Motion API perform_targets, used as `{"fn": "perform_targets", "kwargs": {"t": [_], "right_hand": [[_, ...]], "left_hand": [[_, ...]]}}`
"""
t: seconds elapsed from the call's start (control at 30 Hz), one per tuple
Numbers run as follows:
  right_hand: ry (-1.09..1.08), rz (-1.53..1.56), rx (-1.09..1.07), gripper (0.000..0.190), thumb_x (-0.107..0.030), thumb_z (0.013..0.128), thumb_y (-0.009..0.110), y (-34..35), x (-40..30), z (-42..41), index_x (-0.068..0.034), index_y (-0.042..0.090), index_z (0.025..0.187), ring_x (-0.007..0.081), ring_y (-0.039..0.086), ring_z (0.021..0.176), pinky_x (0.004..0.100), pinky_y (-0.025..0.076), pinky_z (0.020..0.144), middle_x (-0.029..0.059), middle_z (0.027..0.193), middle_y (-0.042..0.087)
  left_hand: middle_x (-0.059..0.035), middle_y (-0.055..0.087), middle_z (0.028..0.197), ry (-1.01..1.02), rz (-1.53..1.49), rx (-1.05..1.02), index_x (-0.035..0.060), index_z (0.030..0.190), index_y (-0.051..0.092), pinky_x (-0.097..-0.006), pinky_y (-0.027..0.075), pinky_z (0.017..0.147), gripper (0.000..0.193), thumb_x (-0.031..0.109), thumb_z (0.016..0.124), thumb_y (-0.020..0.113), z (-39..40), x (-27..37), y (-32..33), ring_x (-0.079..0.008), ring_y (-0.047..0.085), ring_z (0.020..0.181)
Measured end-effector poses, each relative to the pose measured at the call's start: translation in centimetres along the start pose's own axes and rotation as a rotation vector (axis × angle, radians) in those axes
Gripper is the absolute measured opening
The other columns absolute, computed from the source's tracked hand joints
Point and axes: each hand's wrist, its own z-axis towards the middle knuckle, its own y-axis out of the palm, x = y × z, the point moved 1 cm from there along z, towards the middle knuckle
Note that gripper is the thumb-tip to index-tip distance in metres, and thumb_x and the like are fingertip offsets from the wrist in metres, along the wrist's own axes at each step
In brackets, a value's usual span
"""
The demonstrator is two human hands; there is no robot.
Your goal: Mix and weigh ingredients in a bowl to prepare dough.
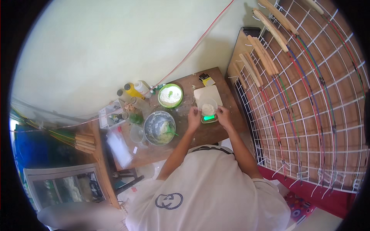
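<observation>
Between my two hands is a clear plastic tub or bag (208, 107) with a pale, dough-like lump in it, over a kitchen scale (204, 94) with a lit green display (209, 117). My left hand (195, 117) pinches the container's left rim, and my right hand (224, 115) pinches its right rim. Whether its base touches the scale cannot be told. Left of my hands stands a large metal bowl (159, 128) smeared with pale paste, a green utensil in it. Behind that bowl, a green-rimmed bowl (170, 96) holds white powder.
Bottles (133, 90), glass jars, a clear cup (137, 134) and a white caddy (111, 115) crowd the wooden table's left side. Plastic bags (120, 147) lie at its edge. A white wire grid (306, 95) with wooden-handled cords rises at right. A pink cord crosses above the table.
</observation>
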Motion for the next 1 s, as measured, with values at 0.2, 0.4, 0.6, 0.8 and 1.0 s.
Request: {"fn": "perform_targets", "kwargs": {"t": [0.2,0.4,0.6,0.8,1.0], "right_hand": [[0.051,-0.002,0.013,0.030,-0.008,0.077,0.053,-0.6,2.7,3.8,0.001,0.055,0.105,0.0092,0.051,0.054,0.0242,0.040,0.047,0.0038,0.063,0.052],[0.132,-0.067,-0.033,0.033,-0.009,0.079,0.053,0.2,1.8,6.4,0.001,0.051,0.110,0.0096,0.052,0.052,0.0240,0.042,0.046,0.0039,0.068,0.053],[0.141,-0.135,0.054,0.047,-0.016,0.076,0.056,0.5,1.8,6.0,0.001,0.043,0.118,0.0164,0.057,0.067,0.0299,0.045,0.060,0.0110,0.075,0.058],[0.010,-0.113,0.096,0.052,-0.021,0.077,0.057,-1.2,0.7,4.0,0.000,0.039,0.121,0.0277,0.052,0.094,0.0350,0.040,0.081,0.0183,0.103,0.051],[-0.204,-0.322,0.117,0.049,-0.022,0.079,0.056,-1.9,-3.8,0.3,0.001,0.041,0.119,0.0308,0.044,0.106,0.0354,0.034,0.090,0.0197,0.113,0.046]], "left_hand": [[-0.0059,0.054,0.089,-0.142,-0.085,-0.006,0.0032,0.105,0.049,-0.0255,0.045,0.062,0.025,0.013,0.082,0.052,1.9,-1.1,2.5,-0.0112,0.051,0.075],[-0.0078,0.055,0.095,-0.210,0.148,-0.058,0.0021,0.113,0.047,-0.0250,0.045,0.058,0.036,0.015,0.080,0.055,5.7,-3.4,2.7,-0.0111,0.051,0.070],[-0.0181,0.053,0.103,-0.045,0.172,0.082,-0.0027,0.109,0.048,-0.0330,0.043,0.076,0.037,0.012,0.077,0.054,5.2,-3.1,2.1,-0.0244,0.055,0.085],[-0.0171,0.049,0.112,0.254,0.369,0.144,0.0008,0.110,0.049,-0.0356,0.034,0.091,0.034,0.015,0.079,0.054,2.8,0.7,-1.4,-0.0282,0.045,0.106],[-0.0187,0.041,0.120,0.402,0.597,0.084,0.0024,0.110,0.048,-0.0403,0.029,0.094,0.036,0.014,0.077,0.056,0.8,3.9,-2.3,-0.0344,0.038,0.111]]}}
